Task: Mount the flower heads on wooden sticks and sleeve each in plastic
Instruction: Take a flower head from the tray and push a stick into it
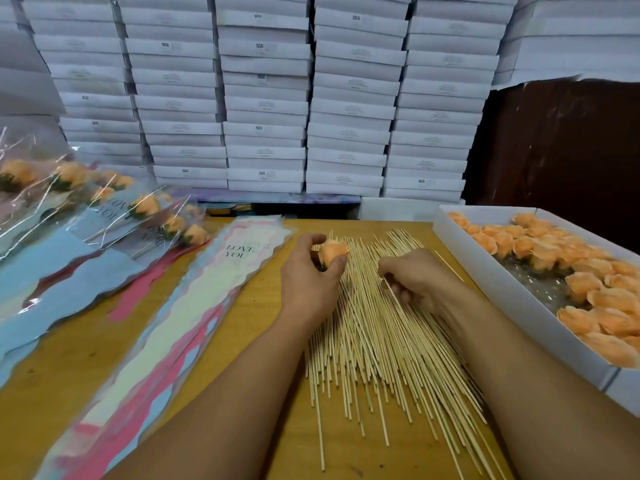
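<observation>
My left hand (308, 275) grips an orange flower head (333, 252) above the far end of a spread pile of wooden sticks (374, 341) on the table. My right hand (412, 278) lies on the pile with fingers curled, pinching one stick (393, 292) at its upper end. A stack of printed plastic sleeves (207, 306) reading "LOVE YOU" lies left of the sticks. Finished sleeved flowers (145, 206) lie piled at the far left.
A white box (491, 285) of orange flower heads (561, 258) stands along the right edge of the wooden table (242, 348). Stacks of white cartons (266, 98) form a wall behind the table. A dark panel is at the back right.
</observation>
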